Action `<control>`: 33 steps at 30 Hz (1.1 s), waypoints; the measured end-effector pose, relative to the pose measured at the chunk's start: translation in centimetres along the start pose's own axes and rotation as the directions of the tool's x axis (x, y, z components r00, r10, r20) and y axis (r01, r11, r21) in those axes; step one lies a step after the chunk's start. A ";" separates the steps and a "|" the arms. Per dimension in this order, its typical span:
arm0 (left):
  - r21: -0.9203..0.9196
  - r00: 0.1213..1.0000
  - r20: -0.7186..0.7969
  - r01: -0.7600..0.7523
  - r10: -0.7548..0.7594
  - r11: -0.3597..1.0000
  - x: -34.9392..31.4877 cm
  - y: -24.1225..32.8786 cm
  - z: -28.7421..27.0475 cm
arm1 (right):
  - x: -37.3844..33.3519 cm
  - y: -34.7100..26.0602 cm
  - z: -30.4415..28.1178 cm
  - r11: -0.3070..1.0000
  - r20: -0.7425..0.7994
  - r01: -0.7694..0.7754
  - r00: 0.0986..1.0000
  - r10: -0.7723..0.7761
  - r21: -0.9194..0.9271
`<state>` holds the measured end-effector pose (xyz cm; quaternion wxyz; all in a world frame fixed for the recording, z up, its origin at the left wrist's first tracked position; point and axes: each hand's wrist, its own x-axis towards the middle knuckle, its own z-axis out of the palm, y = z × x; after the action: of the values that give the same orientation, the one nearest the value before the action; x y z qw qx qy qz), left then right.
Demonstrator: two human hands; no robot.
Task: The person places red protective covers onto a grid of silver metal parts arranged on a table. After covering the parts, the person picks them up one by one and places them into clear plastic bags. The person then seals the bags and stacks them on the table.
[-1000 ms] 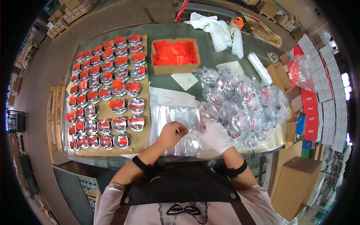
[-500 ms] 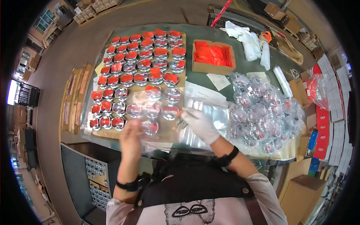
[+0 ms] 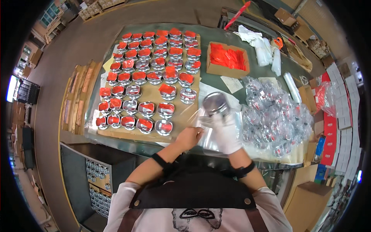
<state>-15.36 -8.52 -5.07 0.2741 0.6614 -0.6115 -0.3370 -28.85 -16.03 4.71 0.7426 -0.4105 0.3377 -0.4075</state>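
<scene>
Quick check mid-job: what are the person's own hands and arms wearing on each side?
The left hand is ungloved; the right hand wears a white glove, blurred here. Each forearm carries a black band, one on the left and one on the right. Loose, pale sleeves cover the upper arms, leaving the forearms uncovered.

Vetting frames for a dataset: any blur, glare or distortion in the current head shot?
Head view: right hand and the shiny part at it are smeared; left hand looks crisper. Head view: bright glints on the heap of bagged parts. Head view: fisheye bows the edges of the table, and the picture's corners go black.
</scene>
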 end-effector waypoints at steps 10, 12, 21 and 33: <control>-0.065 0.952 -0.272 -0.163 0.139 0.985 -2.3 5.5 -2.1 | -1.9 9.2 -2.5 0.325 0.238 0.199 0.967 0.087 -0.924; -0.239 0.960 -0.275 -0.118 0.050 0.964 -3.4 8.0 -3.0 | 2.7 10.9 -2.7 0.745 0.009 -0.170 0.973 0.231 -0.645; -0.848 0.839 -0.211 0.098 -0.501 0.520 -0.6 2.4 -8.4 | -0.5 -0.4 2.6 -0.018 0.306 0.310 0.929 -0.207 -0.951; 0.508 0.936 0.031 0.287 -0.350 0.812 -0.6 3.5 -5.8 | 4.3 6.2 -0.3 -0.204 0.543 0.583 0.810 0.221 -0.786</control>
<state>-13.06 -8.58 1.30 -0.0032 0.7803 -0.5733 -0.2497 -25.23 -17.87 -1.61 0.1383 -0.9604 0.2415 0.0147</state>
